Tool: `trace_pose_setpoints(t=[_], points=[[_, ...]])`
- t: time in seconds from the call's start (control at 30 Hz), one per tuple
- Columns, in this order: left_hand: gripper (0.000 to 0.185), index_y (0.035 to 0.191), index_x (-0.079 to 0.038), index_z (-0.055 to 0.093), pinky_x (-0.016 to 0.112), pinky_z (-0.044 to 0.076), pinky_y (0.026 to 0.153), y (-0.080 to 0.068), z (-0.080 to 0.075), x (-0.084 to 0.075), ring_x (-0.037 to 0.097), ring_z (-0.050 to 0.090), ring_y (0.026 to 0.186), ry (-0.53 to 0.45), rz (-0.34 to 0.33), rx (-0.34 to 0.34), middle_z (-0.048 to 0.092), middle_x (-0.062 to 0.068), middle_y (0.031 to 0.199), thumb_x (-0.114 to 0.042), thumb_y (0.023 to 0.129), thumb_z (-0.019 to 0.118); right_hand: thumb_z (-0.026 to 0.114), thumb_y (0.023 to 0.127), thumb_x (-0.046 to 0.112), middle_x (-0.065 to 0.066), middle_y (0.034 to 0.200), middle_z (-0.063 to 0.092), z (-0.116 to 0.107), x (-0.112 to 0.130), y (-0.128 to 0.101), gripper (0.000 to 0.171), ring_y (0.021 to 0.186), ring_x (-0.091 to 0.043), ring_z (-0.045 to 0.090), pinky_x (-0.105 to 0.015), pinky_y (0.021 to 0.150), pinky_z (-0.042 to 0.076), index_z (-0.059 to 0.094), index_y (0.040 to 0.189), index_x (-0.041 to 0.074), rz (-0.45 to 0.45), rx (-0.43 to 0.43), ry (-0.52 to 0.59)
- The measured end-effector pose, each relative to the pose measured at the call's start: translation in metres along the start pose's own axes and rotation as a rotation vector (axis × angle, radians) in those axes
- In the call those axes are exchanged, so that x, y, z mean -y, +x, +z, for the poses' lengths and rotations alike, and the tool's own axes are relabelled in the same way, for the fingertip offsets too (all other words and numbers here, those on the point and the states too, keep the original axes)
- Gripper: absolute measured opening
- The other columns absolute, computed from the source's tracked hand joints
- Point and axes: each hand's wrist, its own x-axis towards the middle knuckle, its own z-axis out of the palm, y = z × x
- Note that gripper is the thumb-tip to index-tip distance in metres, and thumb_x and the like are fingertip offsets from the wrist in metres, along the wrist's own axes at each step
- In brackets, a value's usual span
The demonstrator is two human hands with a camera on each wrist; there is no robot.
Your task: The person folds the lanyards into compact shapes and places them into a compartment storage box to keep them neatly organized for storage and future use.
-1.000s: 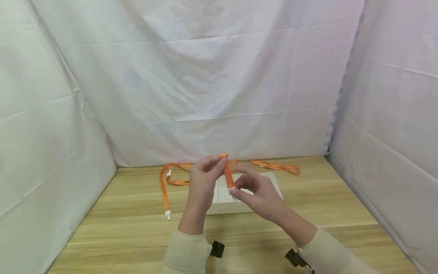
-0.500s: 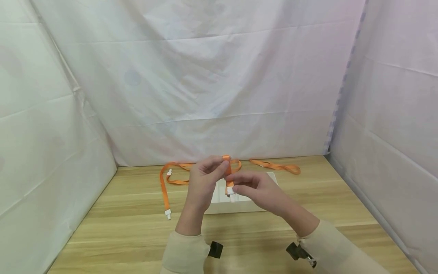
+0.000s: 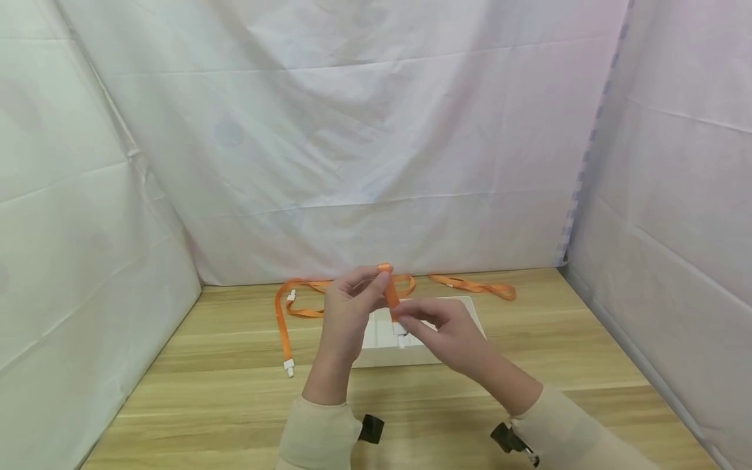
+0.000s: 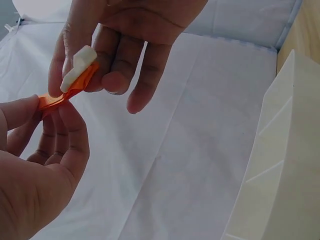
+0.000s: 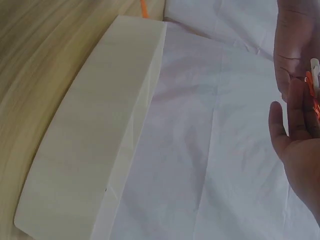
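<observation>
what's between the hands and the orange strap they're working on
Nothing visible. The left hand pinches the folded top of the orange strap, and the right hand pinches its lower end by the white clip. Both hold it in the air above the white box, with fingers directly on it.

The left hand (image 4: 35, 170) is pinching one end of an orange strap (image 4: 65, 92) between thumb and fingers (image 4: 75, 135). The right hand (image 4: 125, 45) is coming from above and holding the strap's white plastic end piece (image 4: 77, 67). A white cloth (image 4: 190, 140) is lying behind, and a white box (image 4: 285, 165) is standing at the right edge.
</observation>
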Motion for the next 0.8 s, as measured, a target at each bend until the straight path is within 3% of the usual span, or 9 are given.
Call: trace_pose_setpoints(t=[0.1,0.17,0.27,0.4,0.47,0.6,0.67,0.8], points=[[0.014,0.106,0.002,0.079,0.04,0.066,0.082,0.0,0.0,0.0,0.018,0.076,0.089,-0.014,-0.009,-0.006,0.078,0.004,0.109,-0.01,0.1,0.074,0.066,0.1,-0.005,-0.013,0.106,0.082,0.001,-0.005,-0.001,0.021,0.095,-0.008,0.075,-0.027,0.086,0.064,0.079,0.114,0.003,-0.161,-0.028,-0.069],[0.015,0.108,0.003,0.078,0.041,0.067,0.082,-0.001,0.0,0.001,0.017,0.077,0.09,-0.021,-0.02,-0.006,0.077,0.005,0.113,-0.009,0.1,0.074,0.062,0.1,-0.01,-0.014,0.106,0.081,0.0,-0.007,-0.002,0.025,0.093,-0.005,0.073,-0.026,0.083,0.063,0.078,0.115,0.002,-0.197,-0.015,-0.065],[0.018,0.11,0.006,0.076,0.041,0.067,0.083,-0.001,-0.002,0.001,0.016,0.077,0.093,-0.033,-0.036,-0.003,0.076,0.004,0.116,-0.008,0.1,0.073,0.059,0.097,-0.017,-0.017,0.108,0.08,-0.001,-0.008,-0.002,0.031,0.094,-0.013,0.075,-0.026,0.084,0.064,0.077,0.116,-0.001,-0.23,0.016,-0.036],[0.019,0.111,0.007,0.073,0.041,0.066,0.086,0.0,-0.004,0.001,0.017,0.077,0.092,-0.047,-0.055,0.014,0.075,0.004,0.116,-0.007,0.099,0.072,0.069,0.088,-0.02,-0.013,0.106,0.081,-0.003,-0.011,0.0,0.034,0.097,-0.022,0.077,-0.024,0.089,0.063,0.078,0.114,0.001,-0.356,-0.003,-0.103],[0.02,0.111,0.009,0.072,0.041,0.065,0.087,0.001,-0.004,0.001,0.017,0.076,0.09,-0.053,-0.062,0.025,0.074,0.004,0.116,-0.007,0.099,0.072,0.075,0.086,-0.017,-0.012,0.103,0.082,-0.004,-0.012,0.002,0.032,0.094,-0.022,0.078,-0.023,0.089,0.062,0.079,0.112,0.001,-0.451,-0.041,-0.165],[0.017,0.111,0.006,0.073,0.038,0.065,0.086,0.001,-0.004,0.002,0.016,0.075,0.085,-0.069,-0.067,0.041,0.073,0.004,0.116,-0.006,0.1,0.071,0.073,0.098,-0.002,-0.012,0.099,0.079,-0.003,-0.012,0.006,0.013,0.087,-0.022,0.075,-0.021,0.081,0.062,0.08,0.109,0.001,-0.645,-0.133,-0.271],[0.01,0.107,0.001,0.075,0.037,0.066,0.084,0.001,-0.004,0.002,0.015,0.074,0.083,-0.078,-0.071,0.045,0.073,0.005,0.113,-0.006,0.1,0.071,0.069,0.103,0.007,-0.015,0.103,0.076,-0.002,-0.011,0.008,0.013,0.09,-0.023,0.072,-0.023,0.08,0.062,0.08,0.108,0.004,-0.734,-0.186,-0.336],[0.005,0.101,-0.006,0.076,0.036,0.065,0.081,0.001,-0.004,0.003,0.015,0.072,0.088,-0.073,-0.088,0.067,0.072,0.004,0.107,-0.007,0.101,0.071,0.067,0.105,0.011,-0.022,0.113,0.069,-0.004,-0.009,0.014,0.014,0.105,-0.032,0.068,-0.033,0.094,0.06,0.081,0.108,0.01,-0.878,-0.224,-0.419]])
